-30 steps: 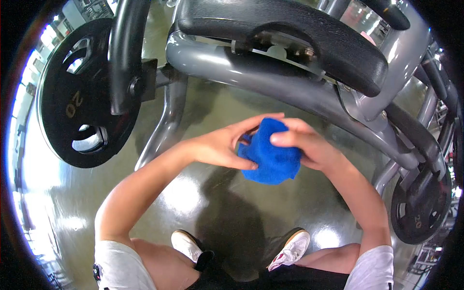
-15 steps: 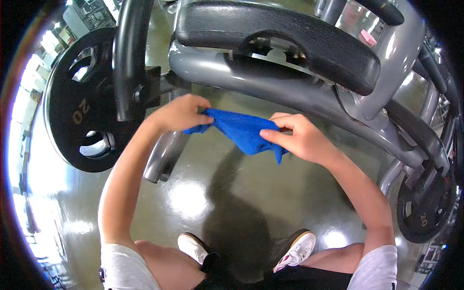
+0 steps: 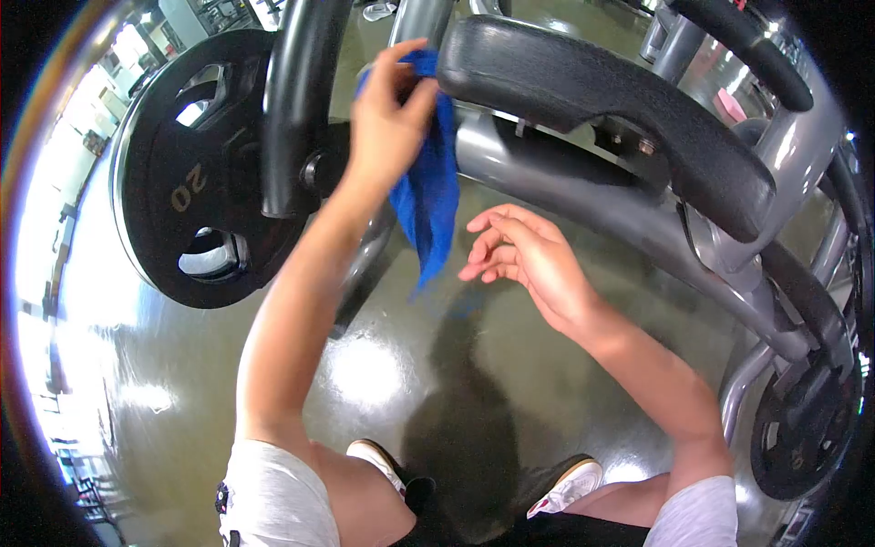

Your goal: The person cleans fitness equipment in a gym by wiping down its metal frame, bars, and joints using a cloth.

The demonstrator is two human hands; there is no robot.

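A blue cloth [image 3: 428, 196] hangs down from my left hand [image 3: 390, 114], whose fingers are closed on its upper part. That hand is at the left end of a black padded bench [image 3: 583, 87], close to the grey frame. The cloth's lower tip dangles free over the floor and looks blurred. My right hand [image 3: 529, 260] is apart from the cloth, just right of it and below the grey frame tube [image 3: 510, 159]. Its fingers are loosely curled and spread, with nothing in them.
A black weight plate [image 3: 191, 173] marked 20 is on the machine at the left, beside a thick black post [image 3: 305, 100]. Another plate [image 3: 807, 424] is at the lower right. My white shoes [image 3: 570, 483] stand on the shiny floor [image 3: 383, 410]. Something pink [image 3: 730, 104] lies at upper right.
My left hand has moved up and forward to the bench's left end with the cloth. My right hand has let go of the cloth, which now hangs down. The view has shifted.
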